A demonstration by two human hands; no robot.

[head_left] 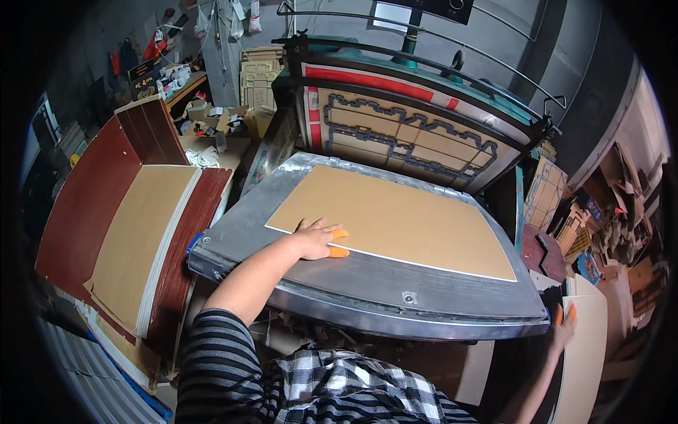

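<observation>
A tan cardboard sheet (395,215) with a white edge lies on the grey metal platen (244,233) of a press. My left hand (314,241) rests on its near left edge, fingers spread, with orange covers on two fingertips. Low on the right, my right hand (563,331) is at the left edge of a standing stack of pale cardboard sheets (586,353). Its orange-tipped fingers straddle the edge of the front sheet, apparently pinching it. Behind the platen, the tilted upper plate of the press carries a cutting die (409,141) with dark foam strips.
On the left, a stack of tan sheets (134,240) sits in a dark red wooden holder (85,205). A cluttered workbench (187,92) stands behind it. A curved metal rail (424,30) spans the press top. More die boards (547,187) lean at the right.
</observation>
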